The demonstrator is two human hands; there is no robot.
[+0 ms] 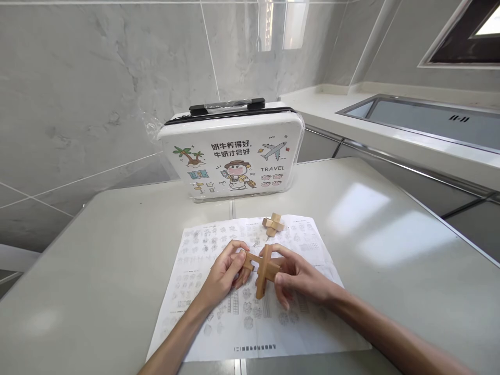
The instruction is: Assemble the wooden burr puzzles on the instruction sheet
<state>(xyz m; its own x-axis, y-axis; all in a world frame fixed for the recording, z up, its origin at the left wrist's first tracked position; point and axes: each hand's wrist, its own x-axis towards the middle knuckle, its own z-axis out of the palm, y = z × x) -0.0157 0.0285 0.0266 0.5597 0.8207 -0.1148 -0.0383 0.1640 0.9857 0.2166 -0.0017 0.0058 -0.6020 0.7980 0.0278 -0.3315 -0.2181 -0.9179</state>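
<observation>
Over the printed sheet (187, 323), both hands are on brown wooden interlocking puzzle pieces. My left hand (230, 268) pinches the end of a notched wooden piece (250, 259) between thumb and fingers. Its other end reaches into a cross of wooden bars (263, 273), one of them standing nearly upright. My right hand (291, 276) is closed around the right side of that cross, thumb in front. Some fingers are hidden behind the wood. Just beyond the hands, a small assembled wooden puzzle (273, 224) rests on the sheet's far edge.
A white cartoon suitcase (234, 156) with a black handle and plastic wrap stands behind the sheet. The pale table (105, 271) runs to a grey tiled wall (97, 94). At the right is a white counter (324, 107) with an inset sink (422, 120).
</observation>
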